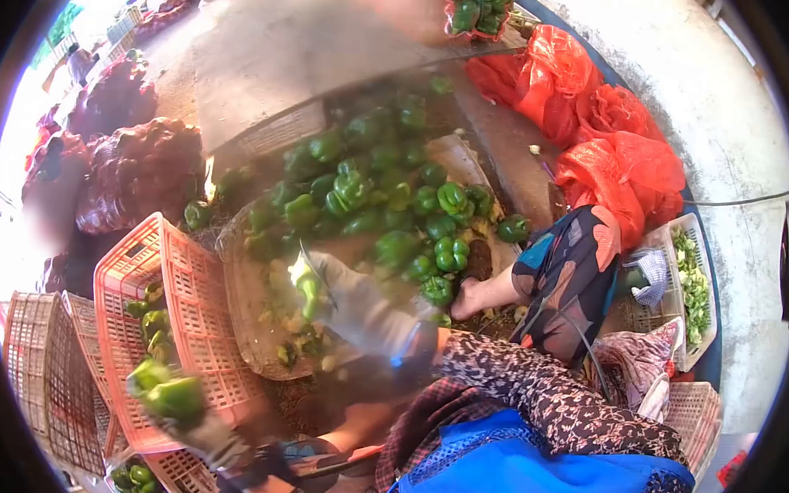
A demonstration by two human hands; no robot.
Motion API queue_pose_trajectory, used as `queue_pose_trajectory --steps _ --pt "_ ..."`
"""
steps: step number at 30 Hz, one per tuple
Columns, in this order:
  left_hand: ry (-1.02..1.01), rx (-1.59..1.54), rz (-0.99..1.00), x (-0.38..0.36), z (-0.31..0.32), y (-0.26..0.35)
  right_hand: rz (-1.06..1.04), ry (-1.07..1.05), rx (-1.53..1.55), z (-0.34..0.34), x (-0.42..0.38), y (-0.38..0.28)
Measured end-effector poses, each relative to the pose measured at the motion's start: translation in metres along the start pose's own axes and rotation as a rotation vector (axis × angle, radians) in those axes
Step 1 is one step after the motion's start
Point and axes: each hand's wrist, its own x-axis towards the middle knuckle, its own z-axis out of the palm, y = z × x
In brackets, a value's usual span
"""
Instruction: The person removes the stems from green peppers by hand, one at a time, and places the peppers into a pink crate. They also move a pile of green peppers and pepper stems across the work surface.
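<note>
My right hand (pixel 340 301), in a pale glove, grips a green pepper (pixel 307 289) over a shallow woven basket (pixel 237 284). A thin dark blade seems to stick out beside it. My left hand (pixel 210 436), blurred and gloved, holds another green pepper (pixel 174 397) at the rim of a pink plastic crate (pixel 193 300). A big heap of green peppers (pixel 388 185) lies on the ground just beyond the basket. Pepper trimmings sit in the basket under my right hand.
Red mesh sacks (pixel 615 141) lie at the upper right and dark filled net sacks (pixel 136 168) at the left. Wicker crates (pixel 51 374) stand at the lower left. A white crate of cut greens (pixel 693 283) is at the right. My bent leg and bare foot (pixel 473 297) rest beside the pile.
</note>
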Motion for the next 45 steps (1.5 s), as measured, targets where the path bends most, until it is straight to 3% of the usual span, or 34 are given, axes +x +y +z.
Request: queue_pose_trajectory --steps 1,3,4,5,6,7,8,9,10,11,13,14,17,18,19,21,22,23,25,26,29,31,32,33,35,37,39,41,42,43,45 --pt "0.282 0.081 0.121 0.008 0.012 0.026 -0.016 0.031 -0.174 0.008 0.003 0.026" --pt "0.353 0.968 0.45 0.04 -0.073 0.05 0.02 -0.281 -0.267 0.018 -0.004 0.087" --pt "0.355 0.971 0.457 0.042 -0.065 0.049 0.173 -0.601 -0.401 -0.004 0.006 0.085" --pt "0.355 0.939 0.433 0.037 -0.047 0.045 0.228 -0.674 -0.495 -0.034 0.02 0.066" --pt "0.359 0.905 0.409 0.029 -0.03 0.038 0.279 -0.512 -0.524 -0.031 0.017 0.124" --pt "0.362 0.873 0.382 0.019 -0.007 0.028 0.468 -0.305 -0.519 -0.035 0.01 0.191" --pt "0.362 0.845 0.352 0.008 0.017 0.016 0.349 -0.158 -0.482 -0.046 0.003 0.269" --pt "0.359 0.818 0.322 0.0 0.039 0.002 0.286 0.024 -0.648 -0.07 -0.001 0.256" --pt "0.224 0.773 0.238 -0.007 0.061 -0.017 0.599 -0.064 -0.702 -0.082 0.005 0.256" --pt "0.091 0.723 0.155 -0.014 0.085 -0.039 0.599 -0.07 -0.699 -0.083 0.005 0.267" --pt "0.101 0.592 -0.079 -0.031 0.131 -0.078 0.671 -0.179 -0.903 -0.075 0.002 0.294" --pt "-0.014 0.648 -0.136 -0.036 0.14 -0.089 0.778 -0.233 -0.765 -0.08 0.011 0.283" --pt "-0.352 0.68 -0.406 -0.047 0.136 -0.114 0.736 -0.132 -0.492 -0.087 0.012 0.279" --pt "-0.405 0.736 -0.495 -0.05 0.138 -0.122 0.971 -0.053 -0.206 -0.09 0.011 0.253" --pt "-0.447 0.791 -0.588 -0.059 0.14 -0.13 0.96 -0.067 -0.21 -0.083 0.01 0.241" --pt "-0.483 0.707 -0.65 -0.079 0.139 -0.148 0.756 -0.047 0.423 -0.058 0.001 0.22" --pt "-0.558 0.76 -0.569 -0.086 0.125 -0.159 0.978 -0.144 0.388 -0.056 0.016 0.152" --pt "-0.633 0.819 -0.483 -0.091 0.112 -0.166 1.015 -0.325 0.457 -0.055 0.028 0.102" --pt "-0.707 0.769 -0.307 -0.096 0.112 -0.158 0.463 -0.309 0.589 -0.009 0.011 0.095" --pt "-0.351 0.358 -0.622 -0.101 0.136 -0.136 0.442 -0.306 0.485 0.005 0.002 0.081" --pt "-0.276 0.263 -0.336 -0.108 0.14 -0.108 0.308 -0.288 0.436 0.007 -0.01 0.025" --pt "-0.394 0.402 -0.143 -0.107 0.125 -0.095 -0.193 -0.386 -0.135 -0.014 -0.006 0.011" --pt "-0.26 0.251 -0.388 -0.111 0.146 -0.068 -0.296 -0.344 -0.176 -0.022 -0.003 0.004" --pt "-0.205 0.252 -0.378 -0.113 0.143 -0.064 -0.288 -0.379 -0.261 -0.034 -0.005 0.007" --pt "-0.218 0.315 -0.301 -0.115 0.128 -0.056 -0.42 -0.372 -0.15 -0.046 -0.007 -0.026" --pt "-0.226 0.357 -0.244 -0.119 0.13 -0.055 -0.405 -0.575 -0.294 -0.052 -0.014 -0.068" --pt "-0.229 0.405 -0.185 -0.124 0.13 -0.056 -0.401 -0.601 -0.471 -0.035 -0.027 -0.06" --pt "-0.3 0.591 0.017 -0.129 0.126 -0.055 -0.367 -0.554 -0.489 -0.028 -0.036 -0.063" --pt "-0.317 0.517 0.049 -0.135 0.124 -0.052 -0.37 -0.56 -0.49 -0.027 -0.041 -0.059" --pt "-0.308 0.515 0.046 -0.14 0.128 -0.043 -0.347 -0.548 -0.486 -0.026 -0.047 -0.05" --pt "-0.361 0.363 -0.231 -0.145 0.142 -0.025 -0.32 -0.531 -0.483 -0.03 -0.063 -0.009"
